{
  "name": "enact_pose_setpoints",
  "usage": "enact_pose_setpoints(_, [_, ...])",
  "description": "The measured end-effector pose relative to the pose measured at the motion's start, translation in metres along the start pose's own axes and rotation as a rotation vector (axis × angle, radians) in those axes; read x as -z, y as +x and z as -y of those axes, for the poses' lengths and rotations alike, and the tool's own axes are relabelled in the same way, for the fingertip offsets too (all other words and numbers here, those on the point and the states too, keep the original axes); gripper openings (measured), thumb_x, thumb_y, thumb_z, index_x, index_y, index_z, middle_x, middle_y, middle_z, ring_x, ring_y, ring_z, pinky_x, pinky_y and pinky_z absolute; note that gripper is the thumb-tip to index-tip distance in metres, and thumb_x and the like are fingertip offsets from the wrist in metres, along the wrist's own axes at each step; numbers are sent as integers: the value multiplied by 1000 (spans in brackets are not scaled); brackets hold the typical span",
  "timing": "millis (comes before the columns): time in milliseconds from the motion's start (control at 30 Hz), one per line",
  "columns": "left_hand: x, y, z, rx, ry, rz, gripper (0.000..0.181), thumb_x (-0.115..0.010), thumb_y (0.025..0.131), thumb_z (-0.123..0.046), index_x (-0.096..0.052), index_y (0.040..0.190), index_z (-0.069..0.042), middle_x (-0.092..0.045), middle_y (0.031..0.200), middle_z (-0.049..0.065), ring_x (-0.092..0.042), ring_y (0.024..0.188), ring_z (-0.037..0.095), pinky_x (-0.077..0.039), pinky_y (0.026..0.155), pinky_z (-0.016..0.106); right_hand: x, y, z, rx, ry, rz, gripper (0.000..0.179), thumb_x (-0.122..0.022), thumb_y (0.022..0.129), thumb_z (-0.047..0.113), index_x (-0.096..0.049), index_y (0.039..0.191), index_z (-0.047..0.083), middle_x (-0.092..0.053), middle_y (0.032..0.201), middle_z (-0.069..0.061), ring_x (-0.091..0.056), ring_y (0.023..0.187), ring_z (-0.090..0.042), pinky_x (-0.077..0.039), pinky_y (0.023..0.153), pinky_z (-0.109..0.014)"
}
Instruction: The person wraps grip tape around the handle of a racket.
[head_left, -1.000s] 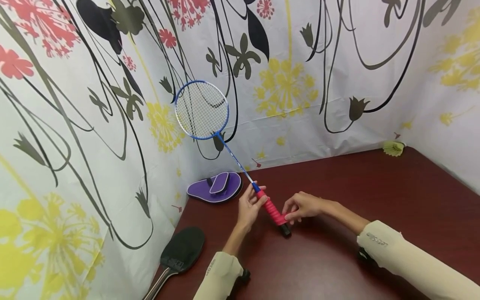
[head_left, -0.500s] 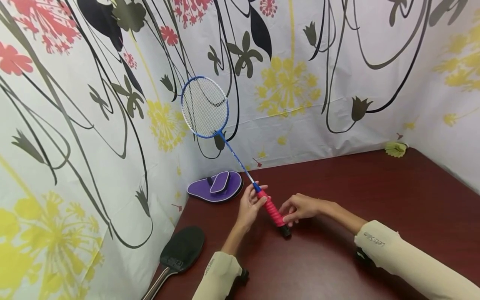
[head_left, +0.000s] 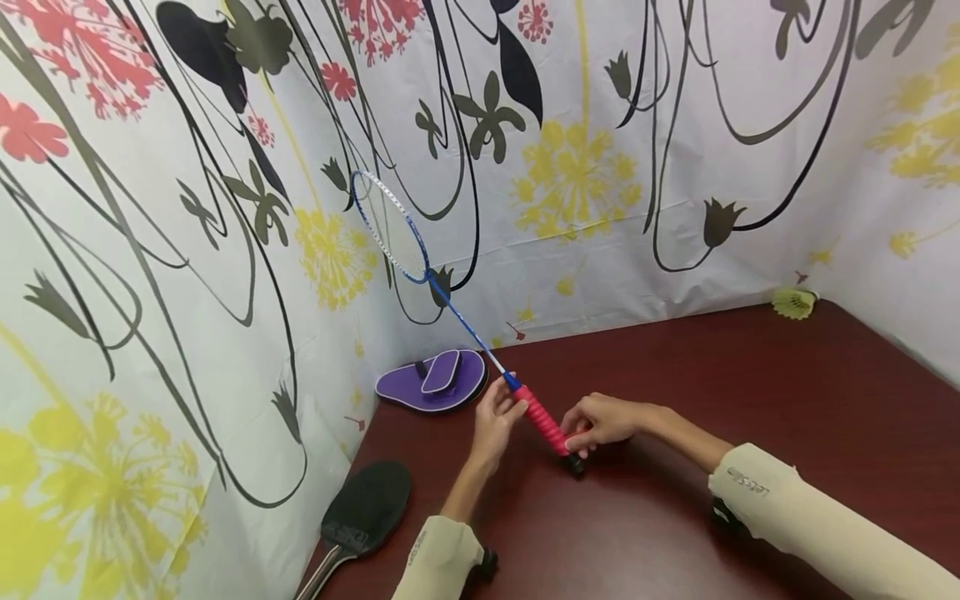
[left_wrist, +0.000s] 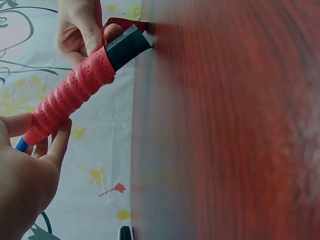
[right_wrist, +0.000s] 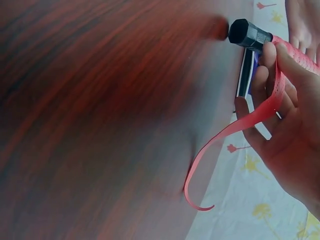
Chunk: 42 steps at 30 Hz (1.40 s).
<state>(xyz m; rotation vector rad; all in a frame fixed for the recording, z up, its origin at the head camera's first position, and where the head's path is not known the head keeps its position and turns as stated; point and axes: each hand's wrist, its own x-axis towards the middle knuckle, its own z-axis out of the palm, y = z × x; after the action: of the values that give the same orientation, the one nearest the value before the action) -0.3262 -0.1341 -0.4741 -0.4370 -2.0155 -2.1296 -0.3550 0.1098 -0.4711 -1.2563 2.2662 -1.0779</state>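
Note:
A blue and white badminton racket (head_left: 467, 327) slants across the head view, its strung head up at the left and turned nearly edge-on. Red perforated grip tape (left_wrist: 75, 92) is wound in ridged turns round the handle, leaving the black butt end (left_wrist: 127, 47) bare. My left hand (head_left: 492, 429) holds the handle at its upper end, thumb and fingers round the first turns. At the lower turns, my right hand (head_left: 606, 417) pinches the tape between thumb and index finger. From there the loose tape tail (right_wrist: 250, 120) runs across the right palm and curls at its tip.
A purple paddle case (head_left: 431, 381) lies at the table's back left corner. The black table tennis paddle (head_left: 369, 507) rests along the left edge. A yellow shuttlecock (head_left: 793, 302) sits in the far right corner of the dark red table (head_left: 675, 517). Flower-patterned sheets rise behind.
The racket has rolled about its shaft, so its head goes from broad to narrow in view. Tape covers slightly more of the black butt end, and my right hand has shifted a little with it.

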Motion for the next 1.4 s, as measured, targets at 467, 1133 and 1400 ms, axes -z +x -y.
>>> enact_pose_setpoints(467, [-11, 2, -2, -80, 34, -10, 45, -74, 94, 0, -53, 133, 3, -68, 131, 22, -70, 110, 32, -61, 81, 35, -1, 3, 7, -76, -56, -33, 26, -81, 92, 35, -66, 95, 15, -70, 68, 4, -72, 67, -32, -50, 54, -22])
enact_pose_setpoints(1133, [-14, 0, 5, -167, 189, -29, 68, -84, 85, 0, -56, 147, -7, -75, 115, 18, -74, 106, 35, -59, 88, 30, -4, -8, 5, 19, -43, -30, 13, -77, 96, 24, -70, 97, 12, -73, 71, 6, -70, 60, -17, -60, 56, -37])
enact_pose_setpoints(1400, [-7, -1, 5, -142, 138, -8, 67, -81, 87, 3, -54, 148, -5, -72, 119, 25, -72, 110, 37, -60, 85, 29, 0, -24, 0, 18, 42, -36, 8, -76, 96, 14, -74, 97, 6, -76, 74, -4, -70, 57, -17, -60, 56, -49])
